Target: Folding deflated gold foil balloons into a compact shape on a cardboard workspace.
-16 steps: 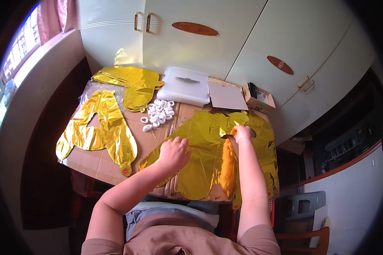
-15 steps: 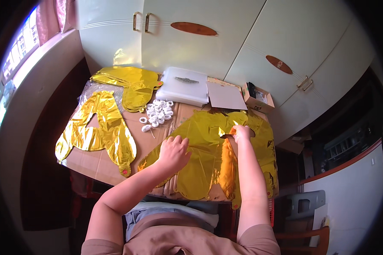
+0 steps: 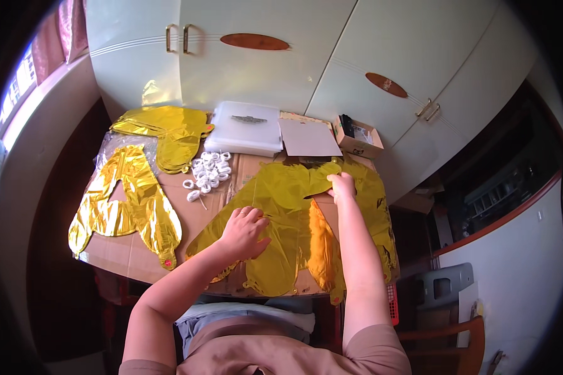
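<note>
A large flat gold foil balloon [image 3: 275, 237] is spread over the front right of the cardboard-topped table, with other foil layers around it. My left hand [image 3: 245, 233] rests on its left part, fingers loosely bent and thumb apart, holding nothing. My right hand [image 3: 342, 187] pinches the foil beside the balloon's cut-out opening. A strip of orange, crinkled foil [image 3: 321, 250] shows below that hand. To the left lies another gold foil balloon [image 3: 126, 200], letter-A shaped with a hole. Behind it are several stacked, folded gold balloons [image 3: 178, 134]. The foil under my right fingertips is partly hidden.
White ribbon coils [image 3: 209, 170] lie in a heap at the table's middle. Along the back stand a translucent plastic box [image 3: 244, 134], a grey-brown card [image 3: 309, 139] and a small open carton [image 3: 364, 140]. Pale cabinets [image 3: 256, 75] rise behind; a wooden chair [image 3: 478, 337] stands at right.
My view has swung a little, so the table sits further left. The foil at my right hand lies flatter; the orange patch beside its fingers is out of sight. My left hand stays on the balloon.
</note>
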{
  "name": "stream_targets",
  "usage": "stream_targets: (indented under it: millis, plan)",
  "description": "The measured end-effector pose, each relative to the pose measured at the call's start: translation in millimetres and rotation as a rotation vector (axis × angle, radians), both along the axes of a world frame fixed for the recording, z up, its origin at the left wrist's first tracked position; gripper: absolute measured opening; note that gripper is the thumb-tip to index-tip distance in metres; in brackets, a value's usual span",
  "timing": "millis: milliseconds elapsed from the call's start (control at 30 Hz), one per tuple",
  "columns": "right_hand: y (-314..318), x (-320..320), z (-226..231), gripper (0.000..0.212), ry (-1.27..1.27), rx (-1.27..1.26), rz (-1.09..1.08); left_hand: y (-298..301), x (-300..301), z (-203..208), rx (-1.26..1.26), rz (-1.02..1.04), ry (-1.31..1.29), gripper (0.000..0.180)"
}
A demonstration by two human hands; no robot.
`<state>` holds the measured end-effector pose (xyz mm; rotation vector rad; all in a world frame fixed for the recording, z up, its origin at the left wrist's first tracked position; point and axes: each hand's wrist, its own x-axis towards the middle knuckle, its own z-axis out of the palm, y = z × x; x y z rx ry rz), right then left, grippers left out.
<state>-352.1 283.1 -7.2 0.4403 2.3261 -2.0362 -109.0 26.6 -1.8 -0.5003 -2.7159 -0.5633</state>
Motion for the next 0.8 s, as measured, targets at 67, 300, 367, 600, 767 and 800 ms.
stream_targets:
  millis: [67, 300, 367, 600, 767, 800]
  plan:
    - [21, -2, 13, 0.033, 0.061, 0.104, 0.045, -1, 1, 1, 0.017, 0.002, 0.016, 0.044]
    - [145, 35, 34, 0.023, 0.245, 0.676, 0.235, 0, 0, -2, 0.085, -0.018, 0.035, 0.043]
    - [168, 67, 49, 0.024, 0.191, 0.750, 0.331, 0, 2, 2, 0.109, -0.013, 0.053, 0.042]
    - [233, 166, 64, 0.022, 0.083, 0.999, 0.280, 16, 1, 30, 0.188, -0.143, 0.207, 0.029]
    - [274, 196, 35, 0.023, -0.024, 0.880, 0.250, 117, -19, 45, 0.134, -0.667, 0.125, 0.016]
    - [271, 195, 31, 0.020, -0.021, 0.926, 0.298, 143, -20, 45, 0.171, -0.750, 0.182, 0.016]
